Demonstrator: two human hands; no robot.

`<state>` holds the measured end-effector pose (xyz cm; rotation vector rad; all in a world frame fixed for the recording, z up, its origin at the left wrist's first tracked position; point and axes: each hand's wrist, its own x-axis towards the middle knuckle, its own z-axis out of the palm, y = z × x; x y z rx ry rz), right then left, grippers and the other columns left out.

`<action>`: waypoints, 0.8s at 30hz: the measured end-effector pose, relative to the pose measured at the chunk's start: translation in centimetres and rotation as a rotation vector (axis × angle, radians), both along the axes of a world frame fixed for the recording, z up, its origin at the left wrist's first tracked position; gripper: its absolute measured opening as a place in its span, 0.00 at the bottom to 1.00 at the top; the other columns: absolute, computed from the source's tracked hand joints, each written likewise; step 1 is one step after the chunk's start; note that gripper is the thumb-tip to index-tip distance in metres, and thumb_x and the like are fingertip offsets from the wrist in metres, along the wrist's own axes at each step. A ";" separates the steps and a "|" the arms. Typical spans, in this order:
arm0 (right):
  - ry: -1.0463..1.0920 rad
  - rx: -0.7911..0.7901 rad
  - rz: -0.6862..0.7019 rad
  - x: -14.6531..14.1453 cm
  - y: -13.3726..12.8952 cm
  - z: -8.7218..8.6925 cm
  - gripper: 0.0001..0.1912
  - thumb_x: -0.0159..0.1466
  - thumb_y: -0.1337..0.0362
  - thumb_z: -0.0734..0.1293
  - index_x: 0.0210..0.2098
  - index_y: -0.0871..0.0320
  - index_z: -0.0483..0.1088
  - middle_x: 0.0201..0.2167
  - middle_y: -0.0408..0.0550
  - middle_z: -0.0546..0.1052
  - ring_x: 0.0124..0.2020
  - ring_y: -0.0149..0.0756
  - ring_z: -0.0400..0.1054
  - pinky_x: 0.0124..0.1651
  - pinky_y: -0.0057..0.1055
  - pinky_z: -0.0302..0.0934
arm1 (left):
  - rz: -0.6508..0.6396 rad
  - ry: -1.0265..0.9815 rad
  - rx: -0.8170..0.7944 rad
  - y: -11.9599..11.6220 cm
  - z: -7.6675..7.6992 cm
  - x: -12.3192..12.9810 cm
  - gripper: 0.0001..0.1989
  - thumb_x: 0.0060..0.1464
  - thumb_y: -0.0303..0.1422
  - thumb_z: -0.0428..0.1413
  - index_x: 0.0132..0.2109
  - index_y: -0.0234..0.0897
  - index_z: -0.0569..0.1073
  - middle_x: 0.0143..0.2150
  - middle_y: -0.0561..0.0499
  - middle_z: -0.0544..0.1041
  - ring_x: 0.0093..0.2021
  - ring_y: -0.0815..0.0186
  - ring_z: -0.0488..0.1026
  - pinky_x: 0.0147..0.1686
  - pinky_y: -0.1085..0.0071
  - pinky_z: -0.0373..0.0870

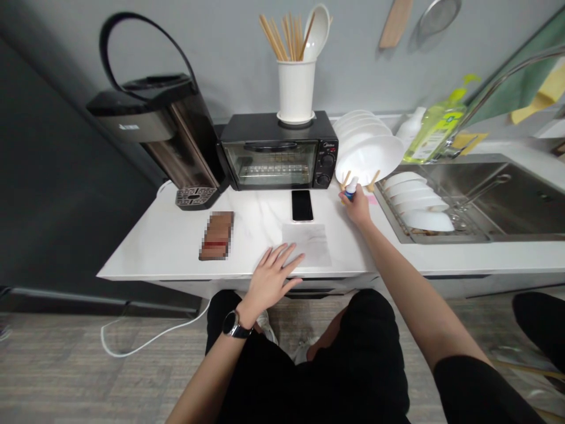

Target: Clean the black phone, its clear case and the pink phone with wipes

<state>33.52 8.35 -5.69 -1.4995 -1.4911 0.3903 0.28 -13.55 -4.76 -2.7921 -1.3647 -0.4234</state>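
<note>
"Grey wall [233, 53] at the back. What stands before it?"

"A white counter [150, 253], with a metal sink [525, 203] set in toward the right. A tall dark dispenser [196, 144] stands at the left, and beside it a black toaster oven [276, 162]. White plates [373, 156] stand on edge just right of the oven."

"And the person's left hand [269, 281]?"

"Open, fingers spread, fingertips over the left edge of a pale sheet [311, 244] on the counter. Whether they press down, one cannot tell. Behind the sheet lies a phone [302, 205], near the oven."

"The right hand [359, 207]?"

"Closed around a small blue bottle [351, 189] with a white top, in front of the plates."
</note>
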 end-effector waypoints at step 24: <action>-0.518 0.043 0.434 -4.0 -19.3 1.4 0.26 0.77 0.54 0.61 0.73 0.48 0.63 0.74 0.52 0.66 0.75 0.50 0.60 0.75 0.58 0.58 | 0.035 -0.016 -0.095 1.8 2.2 -0.2 0.33 0.76 0.46 0.36 0.81 0.44 0.45 0.82 0.45 0.49 0.81 0.57 0.49 0.77 0.50 0.50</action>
